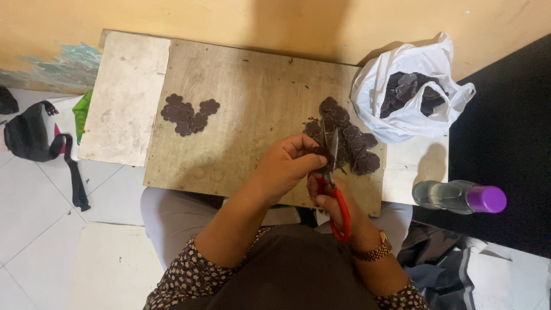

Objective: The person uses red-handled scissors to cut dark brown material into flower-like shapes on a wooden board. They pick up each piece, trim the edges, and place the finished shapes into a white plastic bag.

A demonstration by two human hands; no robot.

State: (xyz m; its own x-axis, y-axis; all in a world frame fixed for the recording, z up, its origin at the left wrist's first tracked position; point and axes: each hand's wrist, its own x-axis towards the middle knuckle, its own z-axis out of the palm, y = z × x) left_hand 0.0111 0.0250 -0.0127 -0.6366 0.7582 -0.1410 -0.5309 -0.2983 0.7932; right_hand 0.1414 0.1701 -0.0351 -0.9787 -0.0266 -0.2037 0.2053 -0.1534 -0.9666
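A black fabric bag with a strap (28, 138) lies on the white tiled floor (34, 218) at the far left, at nine o'clock from the worn wooden board surface (247, 97). On that surface, towards ten o'clock, rests a small cluster of dark brown flower-shaped cut-outs (186, 113). At the centre, the person's left hand (284, 166) has its grip closed in a pinch of thumb and fingers on a single dark brown flower-shaped piece (324, 155). Just beside it, at five o'clock, the right hand (338, 204) has its grip closed through the loops of red-handled scissors (336, 189), whose steel blades point up towards twelve o'clock and touch the held piece; how far the blades are parted cannot be told. A gold-coloured wristwatch (376, 250) circles the right wrist. Immediately past the blades, at two o'clock from the hands, a larger heap of dark brown flower-shaped cut-outs (353, 143) spreads on the surface. Further right, at the surface's upper corner, a white plastic bag (402, 115) stands open, holding more of the dark pieces. At four o'clock from the bag, a clear plastic bottle with a purple cap (459, 196) lies on its side at the surface's edge.
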